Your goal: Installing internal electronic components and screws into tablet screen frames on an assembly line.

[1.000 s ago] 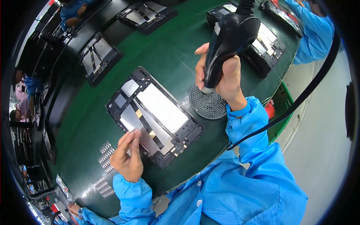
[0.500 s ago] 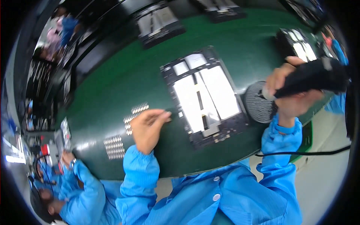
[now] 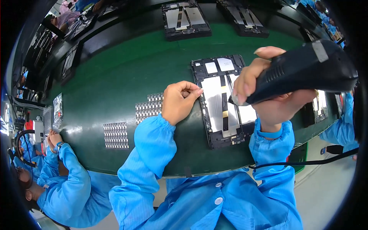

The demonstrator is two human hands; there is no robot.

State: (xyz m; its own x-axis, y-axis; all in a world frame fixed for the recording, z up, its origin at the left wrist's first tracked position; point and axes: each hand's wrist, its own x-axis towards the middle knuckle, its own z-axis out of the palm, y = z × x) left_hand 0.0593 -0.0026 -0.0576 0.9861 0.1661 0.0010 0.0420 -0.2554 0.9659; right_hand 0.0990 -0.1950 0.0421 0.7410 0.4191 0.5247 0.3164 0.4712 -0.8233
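An opened tablet lies face down on the green table, showing white battery panels and a black frame. My right hand is wrapped round a thick black handheld tool, apparently an electric screwdriver. Its narrow tip is over the middle of the tablet; whether it touches is unclear. At the tablet's left edge my left hand is closed, thumb and forefinger pinched together. Anything between those fingertips is too small to make out. Left of that hand lie grids of small dark and silver pieces, partly behind my wrist.
More opened tablets stand along the far side, with another at the right behind my hand. A black cable runs below the table's right edge. At left, a co-worker's hands rest near a clear plastic bag.
The electric screwdriver has moved left, from the round ridged grey dish to above the tablet. My left hand has come to the tablet's left edge. The view has shifted, and the dish is now hidden.
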